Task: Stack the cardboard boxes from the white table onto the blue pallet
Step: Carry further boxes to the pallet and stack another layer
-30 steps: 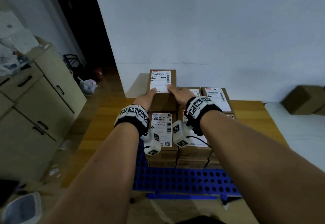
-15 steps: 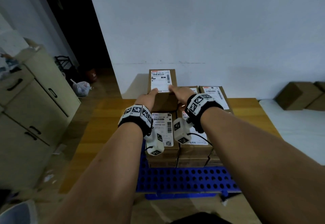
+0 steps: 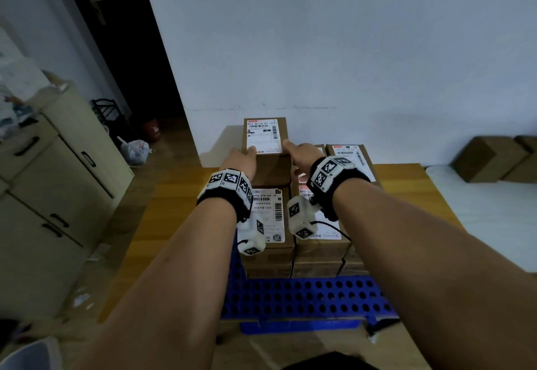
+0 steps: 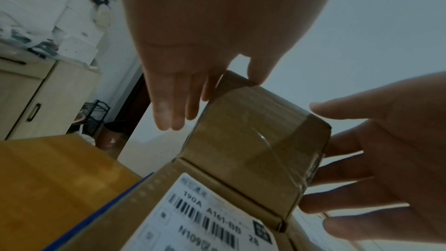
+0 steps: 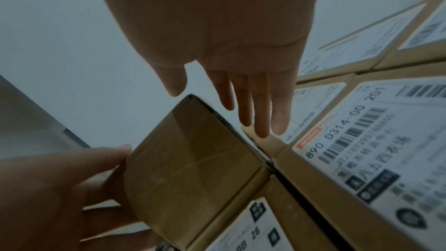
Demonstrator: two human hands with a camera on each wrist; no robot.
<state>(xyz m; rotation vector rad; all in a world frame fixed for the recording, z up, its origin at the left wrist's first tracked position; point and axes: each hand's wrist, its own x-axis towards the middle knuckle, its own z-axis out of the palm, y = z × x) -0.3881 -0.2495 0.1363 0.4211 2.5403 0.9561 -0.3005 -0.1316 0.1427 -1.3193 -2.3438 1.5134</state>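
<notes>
One cardboard box (image 3: 266, 148) sits on top of the stack at mid-frame in the head view, its long axis running away from the camera toward the white wall (image 3: 348, 50), shipping label up. The left hand (image 3: 239, 162) and right hand (image 3: 302, 156) flank its near end with fingers straight, thumbs on the top edge; the wrist views show the fingers lying along its sides without curling. Below it, three labelled boxes (image 3: 268, 215) show their tops, resting on one blue pallet (image 3: 305, 297) at lower centre. Two more cardboard boxes (image 3: 488, 162) lie on the white table (image 3: 494, 212) at the right edge.
</notes>
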